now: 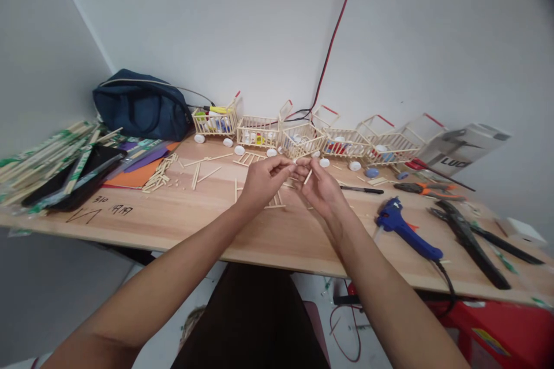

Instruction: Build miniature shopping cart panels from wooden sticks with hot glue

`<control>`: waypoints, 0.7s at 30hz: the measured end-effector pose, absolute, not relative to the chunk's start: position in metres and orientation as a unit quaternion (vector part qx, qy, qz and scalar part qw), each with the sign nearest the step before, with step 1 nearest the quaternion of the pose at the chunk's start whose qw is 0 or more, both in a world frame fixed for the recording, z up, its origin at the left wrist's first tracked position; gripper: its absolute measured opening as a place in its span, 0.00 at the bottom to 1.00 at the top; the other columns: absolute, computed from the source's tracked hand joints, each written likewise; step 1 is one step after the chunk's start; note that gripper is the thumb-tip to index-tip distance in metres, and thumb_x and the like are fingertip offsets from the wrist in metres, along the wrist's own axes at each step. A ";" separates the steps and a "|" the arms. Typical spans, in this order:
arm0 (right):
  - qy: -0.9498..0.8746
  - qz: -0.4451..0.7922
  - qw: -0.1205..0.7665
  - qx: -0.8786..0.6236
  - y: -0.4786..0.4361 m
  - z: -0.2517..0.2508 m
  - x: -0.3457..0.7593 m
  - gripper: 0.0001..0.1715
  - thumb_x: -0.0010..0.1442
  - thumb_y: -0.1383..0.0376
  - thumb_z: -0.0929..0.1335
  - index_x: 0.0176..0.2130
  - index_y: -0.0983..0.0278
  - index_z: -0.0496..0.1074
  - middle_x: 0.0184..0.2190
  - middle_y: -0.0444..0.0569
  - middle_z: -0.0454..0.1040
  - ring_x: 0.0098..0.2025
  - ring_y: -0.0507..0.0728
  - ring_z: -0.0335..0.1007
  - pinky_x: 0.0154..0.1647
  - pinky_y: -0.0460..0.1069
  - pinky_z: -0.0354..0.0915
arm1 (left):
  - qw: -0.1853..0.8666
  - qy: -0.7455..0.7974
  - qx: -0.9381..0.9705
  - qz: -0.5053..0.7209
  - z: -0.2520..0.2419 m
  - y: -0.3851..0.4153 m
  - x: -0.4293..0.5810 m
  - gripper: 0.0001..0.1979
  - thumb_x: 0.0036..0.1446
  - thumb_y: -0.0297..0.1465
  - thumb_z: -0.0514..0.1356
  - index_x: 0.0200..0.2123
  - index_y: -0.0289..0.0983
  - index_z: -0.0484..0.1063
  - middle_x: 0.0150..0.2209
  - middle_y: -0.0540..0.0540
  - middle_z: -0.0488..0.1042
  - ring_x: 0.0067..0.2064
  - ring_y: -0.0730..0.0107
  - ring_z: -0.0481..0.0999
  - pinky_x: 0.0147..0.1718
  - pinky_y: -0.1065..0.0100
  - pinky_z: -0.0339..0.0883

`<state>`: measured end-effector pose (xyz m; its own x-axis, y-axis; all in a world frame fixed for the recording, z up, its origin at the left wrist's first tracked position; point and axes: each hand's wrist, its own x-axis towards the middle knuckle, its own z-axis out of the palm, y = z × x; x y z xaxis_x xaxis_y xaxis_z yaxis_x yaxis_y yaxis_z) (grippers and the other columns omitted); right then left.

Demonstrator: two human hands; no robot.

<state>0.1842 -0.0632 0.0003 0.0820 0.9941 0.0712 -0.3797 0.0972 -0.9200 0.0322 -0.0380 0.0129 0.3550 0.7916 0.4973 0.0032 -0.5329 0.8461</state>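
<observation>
My left hand (265,181) is closed in a pinch over the middle of the table, its fingertips meeting those of my right hand (324,185). What the left fingertips pinch is too small to make out. A short wooden stick (307,177) pokes out from the fingers of my right hand, which are curled around it. Just beneath the hands lies a ladder-like frame of glued sticks (274,206), partly covered by the left hand. Behind them stands a small stick-built cart (303,141) with white wheels.
More stick carts (215,122) line the wall. Cut sticks (161,173) and a dark blue bag (141,105) are at left. On the right lie a blue glue gun (409,230), orange-handled pliers (428,189), a black-handled cutter (471,245) and a black pen (363,189).
</observation>
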 end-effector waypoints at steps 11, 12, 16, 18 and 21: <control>-0.565 0.458 0.559 -0.398 -0.073 0.001 0.167 0.30 0.64 0.45 0.58 0.51 0.60 0.72 0.55 0.53 0.71 0.56 0.59 0.66 0.50 0.52 0.66 | 0.605 0.249 0.631 0.416 0.003 -0.031 0.042 0.09 0.42 0.30 0.68 0.28 0.33 0.75 0.27 0.48 0.76 0.29 0.72 0.74 0.30 0.71 0.66; -0.560 0.470 0.557 -0.394 -0.072 0.001 0.168 0.32 0.64 0.44 0.57 0.51 0.60 0.72 0.55 0.53 0.72 0.56 0.59 0.67 0.49 0.53 0.66 | 0.610 0.252 0.629 0.411 0.003 -0.030 0.041 0.09 0.42 0.30 0.68 0.28 0.33 0.75 0.27 0.47 0.76 0.29 0.72 0.74 0.31 0.70 0.66; -0.515 0.425 0.623 -0.408 -0.072 0.012 0.178 0.38 0.64 0.40 0.52 0.49 0.61 0.73 0.51 0.54 0.74 0.51 0.58 0.71 0.46 0.52 0.67 | 0.624 0.259 0.622 0.397 0.004 -0.029 0.036 0.12 0.45 0.34 0.67 0.31 0.32 0.75 0.29 0.45 0.78 0.29 0.73 0.73 0.32 0.70 0.65; -0.484 0.360 0.678 -0.419 -0.080 0.025 0.188 0.37 0.63 0.40 0.53 0.47 0.61 0.74 0.49 0.54 0.75 0.48 0.57 0.72 0.45 0.52 0.67 | 0.621 0.260 0.625 0.395 0.005 -0.029 0.035 0.13 0.46 0.35 0.67 0.32 0.32 0.75 0.29 0.45 0.78 0.28 0.75 0.72 0.31 0.71 0.64; -0.486 0.206 0.708 -0.469 -0.112 0.048 0.211 0.32 0.64 0.42 0.56 0.45 0.61 0.74 0.44 0.53 0.76 0.43 0.57 0.73 0.40 0.51 0.67 | 0.613 0.264 0.631 0.396 0.007 -0.030 0.033 0.14 0.46 0.36 0.67 0.33 0.32 0.75 0.29 0.44 0.78 0.27 0.76 0.70 0.29 0.71 0.63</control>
<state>0.2109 -0.1116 0.0479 0.4423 0.7474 0.4957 0.1648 0.4755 -0.8641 0.0328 -0.0300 0.0075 0.5475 0.8180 0.1764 -0.1526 -0.1098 0.9822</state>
